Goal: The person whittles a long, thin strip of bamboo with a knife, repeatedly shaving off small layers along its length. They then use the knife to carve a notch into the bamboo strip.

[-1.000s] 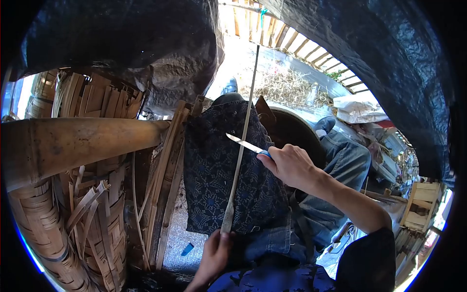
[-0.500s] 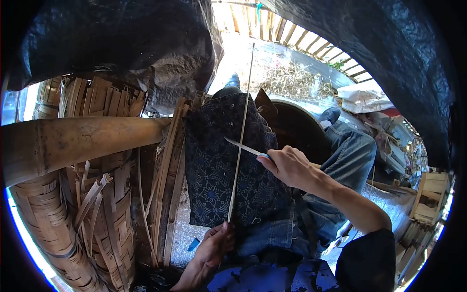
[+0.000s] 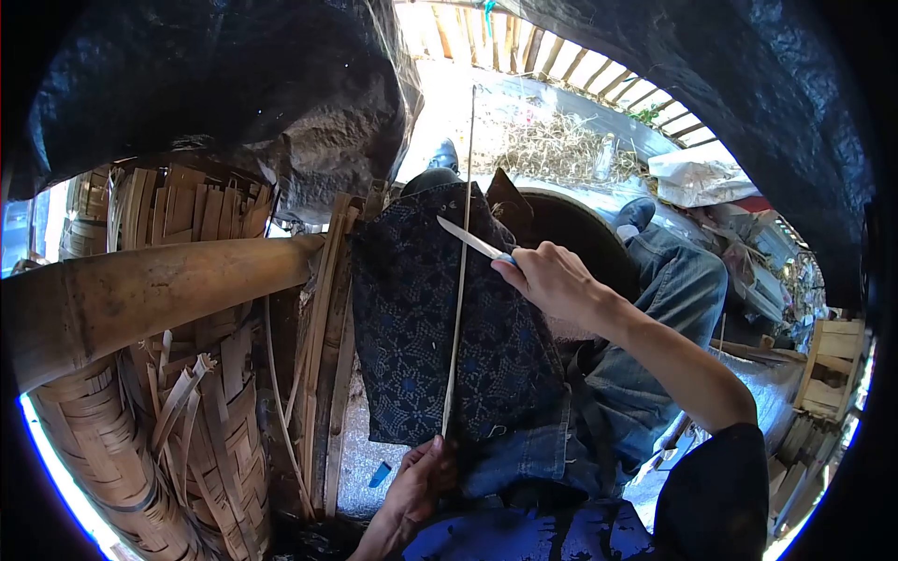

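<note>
My left hand [image 3: 420, 478] pinches the near end of a long thin bamboo strip [image 3: 458, 330], low over my lap. The strip runs away from me across a dark blue patterned cloth [image 3: 404, 347] spread over my leg, narrowing to a far tip above the pale ground. Closed around a knife handle, my right hand [image 3: 554, 276] is over the right side of the cloth. The knife [image 3: 468, 237] points up and left, its blade crossing the strip in this view. Most of the handle is hidden in my fist.
A thick bamboo pole [image 3: 178, 288] juts in from the left, above woven bamboo baskets [image 3: 103, 439]. Upright bamboo slats [image 3: 323, 374] stand beside the cloth. A dark round container [image 3: 580, 234] sits between my legs. Black plastic sheeting [image 3: 234, 75] hangs at the upper left.
The knife and my right hand have shifted slightly up the strip, away from my left hand. My left hand keeps its pinch. The whole view has tilted a little.
</note>
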